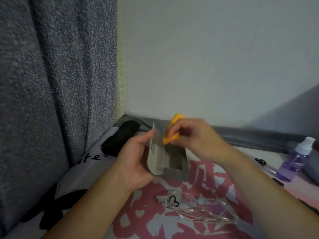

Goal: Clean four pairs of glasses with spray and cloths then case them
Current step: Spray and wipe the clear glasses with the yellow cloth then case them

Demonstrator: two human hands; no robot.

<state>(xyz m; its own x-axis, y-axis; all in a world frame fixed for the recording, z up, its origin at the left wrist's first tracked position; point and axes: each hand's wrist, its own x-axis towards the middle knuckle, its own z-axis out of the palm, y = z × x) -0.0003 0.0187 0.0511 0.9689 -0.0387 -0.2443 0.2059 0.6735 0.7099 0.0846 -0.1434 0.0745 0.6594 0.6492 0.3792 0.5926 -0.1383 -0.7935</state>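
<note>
left hand (136, 159): grips the grey glasses case (164, 157) by its left side, thumb up along the raised lid edge, case held open just above the surface
right hand (195, 135): fingers curled, pinching an orange cloth (172, 131) right at the top of the case lid; cloth sticks up past the fingers, blurred
case: rectangular, grey lined, open side faces the right hand; what is inside cannot be told
clear glasses (198, 207): transparent frame, lying flat on the surface below both hands, nearer the camera, well apart from the case
spray bottle (295, 161): purple, see-through, white cap, upright, far out to the right of the right hand
black item (122, 137): dark soft-looking lump just beyond the left hand, toward the corner; type unclear
surface (198, 226): printed fabric, pink and white blotches under the hands, black flower shapes and script lettering out to the left of the left forearm
curtain (57, 75): grey speckled, hangs in folds left of the left hand
wall (215, 57): plain pale, behind both hands, meets the curtain at the corner
back edge: grey strip along the wall base, behind the right hand
</note>
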